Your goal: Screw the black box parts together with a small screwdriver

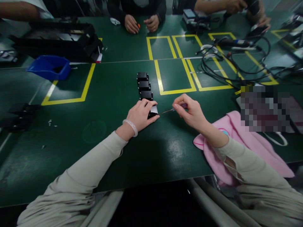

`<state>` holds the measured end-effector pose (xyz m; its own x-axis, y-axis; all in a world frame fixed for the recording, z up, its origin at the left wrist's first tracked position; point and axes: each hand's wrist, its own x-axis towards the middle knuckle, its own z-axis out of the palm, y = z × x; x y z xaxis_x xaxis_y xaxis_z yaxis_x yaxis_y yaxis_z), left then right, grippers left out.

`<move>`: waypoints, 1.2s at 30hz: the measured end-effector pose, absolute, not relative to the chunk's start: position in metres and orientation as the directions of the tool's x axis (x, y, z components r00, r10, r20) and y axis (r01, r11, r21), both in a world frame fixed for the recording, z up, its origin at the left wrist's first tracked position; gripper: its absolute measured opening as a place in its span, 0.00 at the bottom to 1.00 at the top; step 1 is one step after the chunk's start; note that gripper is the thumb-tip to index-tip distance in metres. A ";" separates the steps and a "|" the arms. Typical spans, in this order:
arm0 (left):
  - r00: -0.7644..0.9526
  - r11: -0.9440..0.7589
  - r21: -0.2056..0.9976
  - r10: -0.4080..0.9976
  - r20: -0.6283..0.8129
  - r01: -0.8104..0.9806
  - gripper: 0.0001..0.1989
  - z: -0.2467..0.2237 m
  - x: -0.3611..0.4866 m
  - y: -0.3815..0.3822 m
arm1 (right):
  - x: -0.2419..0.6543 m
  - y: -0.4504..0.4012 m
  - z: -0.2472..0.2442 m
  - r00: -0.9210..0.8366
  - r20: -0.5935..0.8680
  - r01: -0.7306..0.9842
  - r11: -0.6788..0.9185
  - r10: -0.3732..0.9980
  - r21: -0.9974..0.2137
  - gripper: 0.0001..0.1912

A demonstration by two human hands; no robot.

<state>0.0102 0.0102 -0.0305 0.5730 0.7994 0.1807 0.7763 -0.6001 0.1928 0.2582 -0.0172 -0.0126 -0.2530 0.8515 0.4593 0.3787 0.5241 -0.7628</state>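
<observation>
Several small black blocks (145, 85) form a column on the green table, with shiny screws or pins at their sides. My left hand (142, 116) is closed around the nearest block (153, 111), which shows a pale top face; its thumb and fingers grip the sides. In my right hand (189, 110) is a thin screwdriver (168, 111) with a purplish handle, pinched between thumb and fingers. Its shaft points left, and the tip is at or close to the block's right side; contact is too small to tell.
A blue bin (50, 66) and black trays (59, 41) stand at the left. Cables (213, 67) lie at the right, beyond a pink cloth (248, 145). Across the green table (118, 164) are a person's hands (142, 23). Small loose parts lie at the left.
</observation>
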 end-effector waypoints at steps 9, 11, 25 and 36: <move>0.571 -0.597 0.196 0.802 0.174 0.778 0.24 -0.031 0.011 0.011 | 0.258 -0.018 -0.012 -0.258 0.455 0.384 0.523 0.852 -0.761 0.11; 0.571 -0.595 0.199 0.804 0.166 0.779 0.25 -0.030 0.011 0.011 | 0.258 -0.019 -0.012 -0.266 0.455 0.384 0.526 0.850 -0.759 0.12; 0.572 -0.597 0.195 0.802 0.171 0.778 0.25 -0.031 0.010 0.010 | 0.258 -0.018 -0.013 -0.247 0.481 0.390 0.540 0.841 -0.745 0.12; 0.572 -0.597 0.202 0.802 0.173 0.776 0.24 -0.030 0.010 0.010 | 0.259 -0.018 -0.011 -0.255 0.472 0.407 0.536 0.844 -0.740 0.13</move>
<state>0.0102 0.0104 -0.0302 0.5720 0.8019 0.1726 0.7764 -0.5972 0.2016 0.2585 -0.0179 -0.0114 -0.2553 0.8441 0.4715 0.4068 0.5362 -0.7396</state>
